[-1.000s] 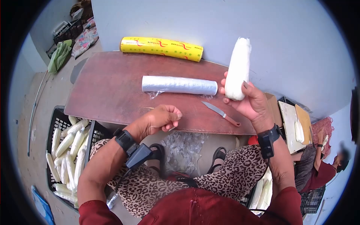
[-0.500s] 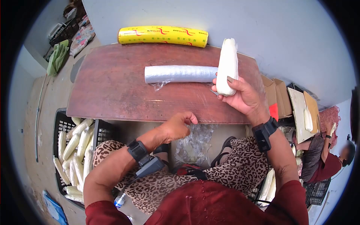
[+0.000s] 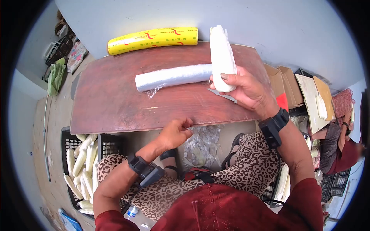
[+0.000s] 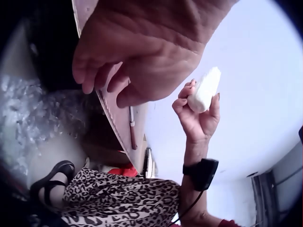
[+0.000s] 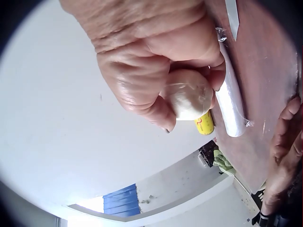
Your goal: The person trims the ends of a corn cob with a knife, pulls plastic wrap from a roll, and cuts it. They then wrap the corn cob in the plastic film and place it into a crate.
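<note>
My right hand [image 3: 250, 90] grips a white ear of corn [image 3: 222, 57] by its rounded lower end and holds it upright above the table, thumb across its front. In the right wrist view the corn's smooth blunt end [image 5: 189, 97] shows between thumb and fingers. My left hand [image 3: 175, 134] hangs at the table's front edge, fingers loosely curled around nothing. Behind the corn lies a roll of clear plastic film [image 3: 173, 76] with a loose end at its left. A knife [image 3: 221, 95] lies beneath my right hand, partly hidden in the head view; its handle [image 4: 133, 137] shows in the left wrist view.
A yellow printed roll [image 3: 154, 39] lies along the back of the reddish table [image 3: 104, 100], by the wall. At lower left a black crate [image 3: 67, 144] holds several pale wrapped ears. Crumpled clear plastic [image 3: 200, 148] lies between my feet. Another person [image 3: 345, 154] sits at far right.
My right hand has carried the corn to the left, from beside the film roll to over its right end. My left hand stays near the table edge. The head view has shifted.
</note>
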Demonstrator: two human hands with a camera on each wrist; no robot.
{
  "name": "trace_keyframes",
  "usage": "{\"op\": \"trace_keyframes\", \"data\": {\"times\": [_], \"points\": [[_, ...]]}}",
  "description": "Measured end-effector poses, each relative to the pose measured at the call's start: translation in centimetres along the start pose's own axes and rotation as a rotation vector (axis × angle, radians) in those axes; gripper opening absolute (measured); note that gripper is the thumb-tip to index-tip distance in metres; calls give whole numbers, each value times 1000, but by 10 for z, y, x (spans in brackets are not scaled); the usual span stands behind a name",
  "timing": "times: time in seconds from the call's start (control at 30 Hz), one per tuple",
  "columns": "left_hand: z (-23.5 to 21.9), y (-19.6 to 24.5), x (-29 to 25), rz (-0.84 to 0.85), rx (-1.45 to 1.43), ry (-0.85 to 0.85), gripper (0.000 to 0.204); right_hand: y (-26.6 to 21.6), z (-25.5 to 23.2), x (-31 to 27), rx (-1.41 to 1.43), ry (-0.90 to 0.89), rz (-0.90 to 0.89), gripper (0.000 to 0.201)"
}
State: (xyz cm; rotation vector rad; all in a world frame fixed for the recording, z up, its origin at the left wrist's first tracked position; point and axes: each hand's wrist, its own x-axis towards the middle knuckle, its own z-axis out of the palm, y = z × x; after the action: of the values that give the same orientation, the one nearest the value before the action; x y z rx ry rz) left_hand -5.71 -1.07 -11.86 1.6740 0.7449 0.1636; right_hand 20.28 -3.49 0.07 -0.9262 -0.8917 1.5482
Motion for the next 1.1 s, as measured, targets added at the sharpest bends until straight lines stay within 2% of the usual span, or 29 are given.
{"op": "trace_keyframes", "data": {"times": [0.1,0.2,0.23,0.33,0.37,0.5,0.63,0.7,0.77,0.9,1.1], "points": [[-9,43,-6,-273,-303,77,45,-5,-7,-2,-28,26,24,47],[-23,20,5,6,119,422,46,-8,-11,-4,16,82,46,40],[-30,19,7,-33,110,522,46,-7,-13,-3,15,81,37,43],[-46,21,10,-326,-267,688,44,-1,-19,0,7,70,14,49],[-54,15,12,-351,-347,708,36,0,-21,0,4,63,6,49],[-78,13,10,-364,-586,704,16,7,-35,0,54,97,42,48],[-96,1,20,-362,-825,655,18,8,-58,-3,112,180,155,48],[-101,-3,25,-362,-839,622,19,11,-66,-4,141,260,195,49],[-105,-5,28,-378,-837,612,19,19,-81,-4,157,261,228,49],[-109,-6,32,-413,-816,611,16,29,-77,-7,165,318,248,49],[-111,-7,31,-400,-804,560,11,42,-78,2,173,167,299,54]]}}
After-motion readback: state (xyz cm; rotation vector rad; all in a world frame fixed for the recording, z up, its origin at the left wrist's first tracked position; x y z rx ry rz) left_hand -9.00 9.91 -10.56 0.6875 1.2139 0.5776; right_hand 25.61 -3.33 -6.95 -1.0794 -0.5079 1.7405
